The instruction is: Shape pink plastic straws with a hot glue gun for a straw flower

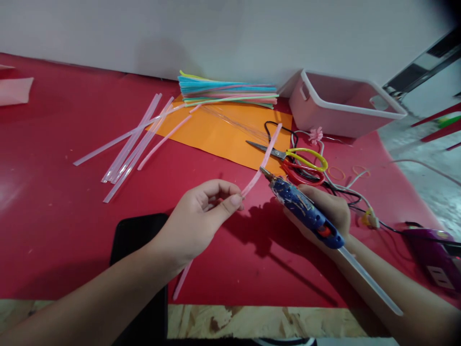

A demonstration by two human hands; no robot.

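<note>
Between the thumb and fingers of my left hand [209, 211] is a pink pipe cleaner [271, 146], slanting up to the right; its lower end shows below my wrist. My right hand [326, 211] is wrapped round a blue hot glue gun [304, 206], with a clear glue stick [370, 281] jutting from its back. The nozzle is at the pipe cleaner; I cannot tell whether they touch. Just beyond lie scissors [306, 161] with one yellow and one red handle. A black phone-like slab [139, 235] lies partly under my left forearm.
Several glue sticks [135, 144] and a short pink pipe cleaner [163, 143] lie left on the red table. A bundle of coloured pipe cleaners [226, 91] rests by an orange sheet [216, 139]. At the right are a pink bin [345, 103], cords, and a purple power strip [435, 259].
</note>
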